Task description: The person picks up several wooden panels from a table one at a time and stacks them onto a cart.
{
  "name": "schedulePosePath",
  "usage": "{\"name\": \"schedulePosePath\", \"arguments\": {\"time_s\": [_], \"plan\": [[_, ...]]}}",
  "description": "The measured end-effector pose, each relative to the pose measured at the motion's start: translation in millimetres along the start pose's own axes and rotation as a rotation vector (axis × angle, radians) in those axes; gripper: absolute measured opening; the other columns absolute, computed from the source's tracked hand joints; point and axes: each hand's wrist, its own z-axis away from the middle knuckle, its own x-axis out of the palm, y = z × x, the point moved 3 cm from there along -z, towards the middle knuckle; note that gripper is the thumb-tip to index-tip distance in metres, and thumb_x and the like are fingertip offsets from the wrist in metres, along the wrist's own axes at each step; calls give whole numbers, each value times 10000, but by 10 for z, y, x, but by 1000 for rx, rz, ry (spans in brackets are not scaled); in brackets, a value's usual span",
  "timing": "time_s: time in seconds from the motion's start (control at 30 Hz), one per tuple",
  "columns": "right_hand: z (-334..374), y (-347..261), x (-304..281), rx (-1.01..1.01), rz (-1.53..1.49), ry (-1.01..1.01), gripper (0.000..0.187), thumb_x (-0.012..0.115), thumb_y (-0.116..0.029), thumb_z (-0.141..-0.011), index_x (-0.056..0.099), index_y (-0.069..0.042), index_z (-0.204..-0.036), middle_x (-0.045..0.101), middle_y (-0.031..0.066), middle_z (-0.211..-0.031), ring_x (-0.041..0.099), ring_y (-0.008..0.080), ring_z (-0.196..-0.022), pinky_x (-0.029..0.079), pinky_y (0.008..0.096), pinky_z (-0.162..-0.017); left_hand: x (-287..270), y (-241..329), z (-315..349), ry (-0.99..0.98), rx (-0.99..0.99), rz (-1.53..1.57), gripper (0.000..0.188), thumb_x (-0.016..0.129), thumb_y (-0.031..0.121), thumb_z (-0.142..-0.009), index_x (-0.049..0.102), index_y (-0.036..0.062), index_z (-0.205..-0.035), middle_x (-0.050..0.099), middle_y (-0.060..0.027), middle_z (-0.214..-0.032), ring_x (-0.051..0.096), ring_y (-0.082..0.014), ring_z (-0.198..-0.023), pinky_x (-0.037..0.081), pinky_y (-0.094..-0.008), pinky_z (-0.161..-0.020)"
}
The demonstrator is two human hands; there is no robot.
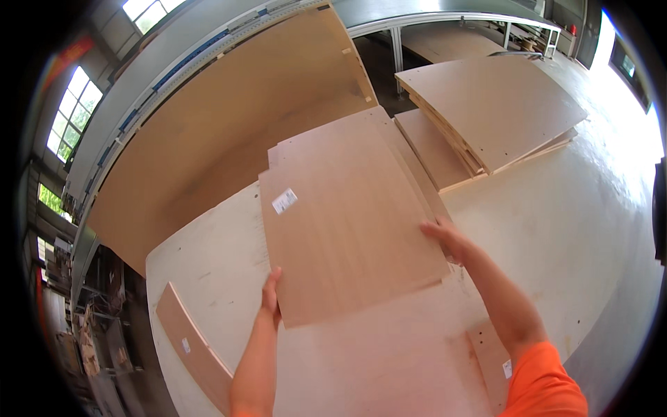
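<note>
A flat light-brown wooden panel (pixel 347 229) with a white label (pixel 284 201) lies across the middle, on top of other panels (pixel 333 132) whose edges show behind and to its right. My left hand (pixel 272 293) is closed on the panel's left edge near its front corner; its fingertips are partly hidden. My right hand (pixel 447 240) grips the right edge, thumb on top and the other fingers mostly out of sight below. The front edge of the panel overhangs the pale work table (pixel 215 243).
To the right rear stands a stack of larger panels (pixel 500 104). A narrow labelled strip of board (pixel 191 340) lies at left front, and another labelled board (pixel 490 358) by my right forearm. A big brown sheet (pixel 236 118) leans behind, before a metal-framed bench (pixel 445 17).
</note>
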Motion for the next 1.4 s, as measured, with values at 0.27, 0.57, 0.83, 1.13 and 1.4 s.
{"name": "schedulePosePath", "arguments": {"time_s": [0.27, 0.57, 0.83, 1.13, 1.4], "plan": [[257, 690, 6, 135, -292, -70, 649, 589, -456, -785, 439, -20, -1242, 524, 111, -1187, 496, 241, -1078, 405, 382, -908, -211, -367, 422, -211, 58, 180, 640, 339, 530, -884, 420, 34, -1281, 536, -118, -1178, 523, -221, -1046, 438, -360, -874], [1648, 921, 956, -1, -428, -301, 660, 477, -510, -814, 419, -49, -1283, 504, 121, -1225, 505, 268, -1064, 430, 402, -885, -691, -1075, 1438, -71, 90, 361, 600, 523, 487, -824, 485, 21, -1201, 523, -97, -1138, 481, -208, -1043, 386, -360, -898], [2023, 1545, 1891, -40, -168, -606, 695, 479, -517, -806, 371, -38, -1297, 478, 136, -1232, 470, 283, -1109, 411, 413, -905, -1343, -1069, 3869, 235, 266, 501, 716, 556, 465, -763, 374, 47, -1315, 475, -104, -1231, 473, -212, -1108, 390, -355, -914], [1837, 2101, 4082, 56, -65, -885, 623, 504, -471, -809, 405, -35, -1244, 487, 109, -1172, 492, 230, -1045, 423, 366, -842, -2679, -1200, 5152, 563, 286, 610, 618, 488, 444, -800, 428, 47, -1270, 500, -102, -1204, 484, -217, -1074, 400, -377, -890], [1694, 1891, 3917, 176, 116, -603, 663, 562, -411, -761, 386, -52, -1289, 512, 117, -1182, 500, 245, -1086, 431, 402, -895, -3114, -1696, 4464, 468, 195, 738, 460, 389, 387, -922, 481, 55, -1227, 575, -85, -1102, 545, -198, -992, 449, -364, -868]]}}
